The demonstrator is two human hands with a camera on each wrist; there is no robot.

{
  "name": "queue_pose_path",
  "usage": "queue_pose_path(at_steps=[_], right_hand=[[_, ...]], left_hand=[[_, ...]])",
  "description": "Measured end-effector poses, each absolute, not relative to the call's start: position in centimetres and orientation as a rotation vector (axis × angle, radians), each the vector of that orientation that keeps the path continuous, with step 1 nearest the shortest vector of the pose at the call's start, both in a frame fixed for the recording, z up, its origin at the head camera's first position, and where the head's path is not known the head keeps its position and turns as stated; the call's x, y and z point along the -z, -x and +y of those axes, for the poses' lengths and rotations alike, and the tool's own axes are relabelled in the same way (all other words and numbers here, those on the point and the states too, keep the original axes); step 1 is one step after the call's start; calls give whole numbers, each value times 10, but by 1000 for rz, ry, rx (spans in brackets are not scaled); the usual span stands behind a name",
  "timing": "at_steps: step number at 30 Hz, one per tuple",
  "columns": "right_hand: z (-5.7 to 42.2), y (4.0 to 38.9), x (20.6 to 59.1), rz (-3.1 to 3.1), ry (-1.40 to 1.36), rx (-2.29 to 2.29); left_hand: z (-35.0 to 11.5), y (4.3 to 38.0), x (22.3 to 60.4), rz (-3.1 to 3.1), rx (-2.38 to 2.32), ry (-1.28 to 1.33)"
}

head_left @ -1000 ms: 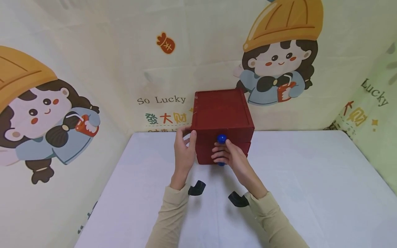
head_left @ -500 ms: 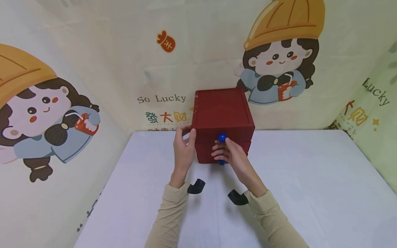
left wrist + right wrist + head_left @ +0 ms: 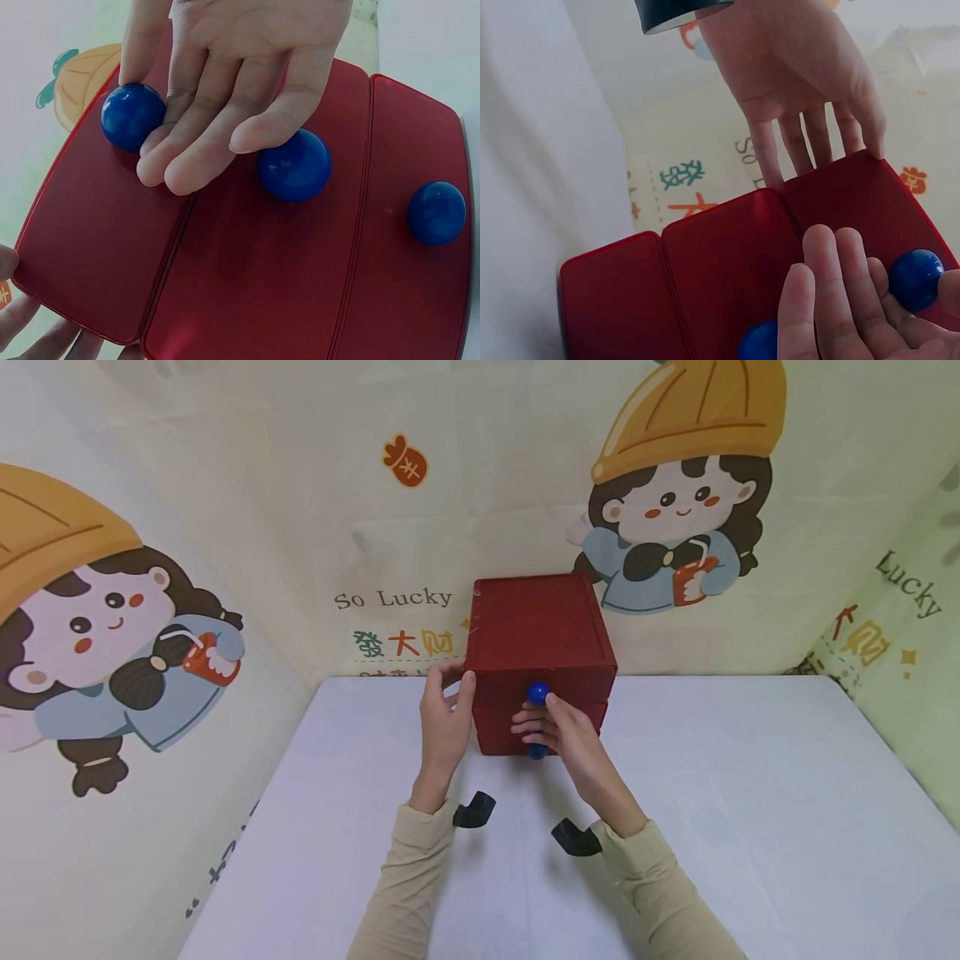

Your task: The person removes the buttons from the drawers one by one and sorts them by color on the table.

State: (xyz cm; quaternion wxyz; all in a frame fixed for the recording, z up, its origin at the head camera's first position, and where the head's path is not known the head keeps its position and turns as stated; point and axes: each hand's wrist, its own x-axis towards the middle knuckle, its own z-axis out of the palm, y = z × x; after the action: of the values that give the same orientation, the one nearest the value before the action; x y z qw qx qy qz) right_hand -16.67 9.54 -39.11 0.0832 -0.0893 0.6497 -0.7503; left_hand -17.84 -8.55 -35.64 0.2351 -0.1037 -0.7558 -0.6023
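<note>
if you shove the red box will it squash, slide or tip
The red box probably won't squash, as its front panels look flat and taut. A low push would likely slide it rather than tip it, since it seems to rest flat on the table. Its glossy top knob may feel slippery.

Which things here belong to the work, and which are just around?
In use:
red three-drawer box
round blue top knob
right hand, pinching it
left hand, touching the box's side

Just around:
white table
cream cartoon-printed cloth backdrop
</note>
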Motion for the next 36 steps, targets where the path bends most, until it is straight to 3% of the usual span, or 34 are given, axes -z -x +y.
queue_pose_path(at_steps=[36], right_hand=[[106, 161, 389, 2067, 221, 2143]], left_hand=[[-94, 174, 338, -2123, 1763, 224]])
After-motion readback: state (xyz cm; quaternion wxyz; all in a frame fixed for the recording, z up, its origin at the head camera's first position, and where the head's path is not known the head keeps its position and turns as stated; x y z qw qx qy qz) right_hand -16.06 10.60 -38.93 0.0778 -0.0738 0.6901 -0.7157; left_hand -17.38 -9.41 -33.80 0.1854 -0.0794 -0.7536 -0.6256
